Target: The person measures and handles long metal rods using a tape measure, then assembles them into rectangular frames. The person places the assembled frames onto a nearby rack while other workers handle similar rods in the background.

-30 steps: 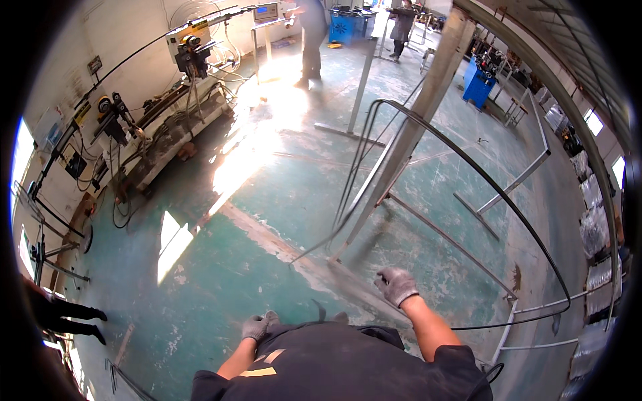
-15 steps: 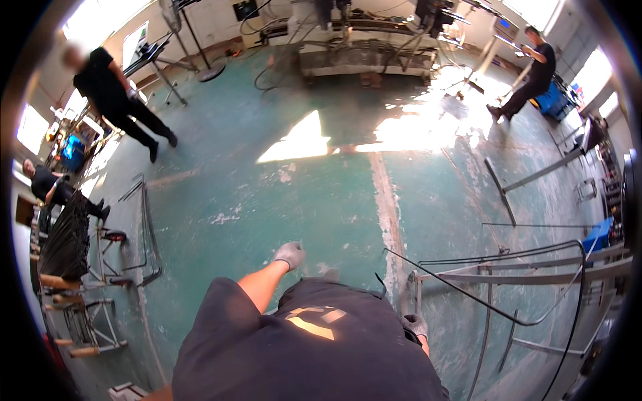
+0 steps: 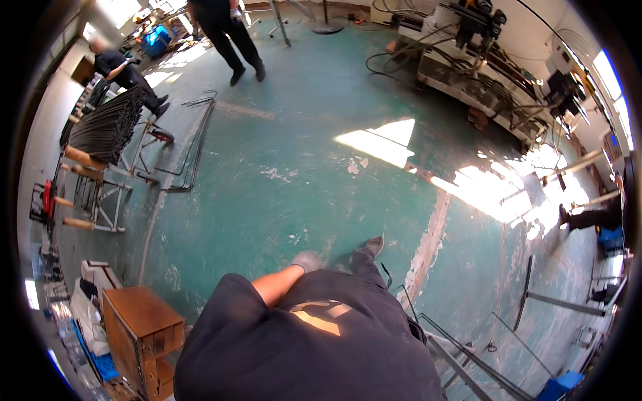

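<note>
While the gloved left hand (image 3: 308, 260) was at the far edge of the dark shirt (image 3: 334, 354), well apart from the thin dark rods (image 3: 478, 359), it showed no held thing, though blur left it unclear whether it was curled. As the right hand was out of view, its grip could not be told either; the rods were at the near right, beside the shirt and close to a grey metal bar (image 3: 455, 366). Because one shoe (image 3: 376, 246) was set forward, good handling seemed to call for keeping the rods' ends clear of the feet.
</note>
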A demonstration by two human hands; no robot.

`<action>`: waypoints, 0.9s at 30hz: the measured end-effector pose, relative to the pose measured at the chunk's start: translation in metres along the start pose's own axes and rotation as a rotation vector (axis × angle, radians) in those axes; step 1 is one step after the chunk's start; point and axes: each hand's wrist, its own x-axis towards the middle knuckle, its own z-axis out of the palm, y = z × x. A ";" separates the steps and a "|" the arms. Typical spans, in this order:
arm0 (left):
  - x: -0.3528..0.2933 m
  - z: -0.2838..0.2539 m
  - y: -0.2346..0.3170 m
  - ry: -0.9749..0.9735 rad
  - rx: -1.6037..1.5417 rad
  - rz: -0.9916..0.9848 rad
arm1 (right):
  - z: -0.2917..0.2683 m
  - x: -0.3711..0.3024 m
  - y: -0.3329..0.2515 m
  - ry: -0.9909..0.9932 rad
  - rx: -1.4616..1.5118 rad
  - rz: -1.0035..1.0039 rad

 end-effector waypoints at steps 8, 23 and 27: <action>0.024 -0.101 0.077 0.212 -0.024 -0.073 | -0.011 -0.032 -0.323 0.071 -0.285 -0.187; 0.125 -0.136 0.152 0.191 -0.260 -0.073 | -0.047 0.027 -0.445 0.156 -0.282 -0.176; 0.171 -0.159 0.170 0.171 -0.184 -0.053 | -0.043 0.022 -0.450 0.115 -0.323 -0.065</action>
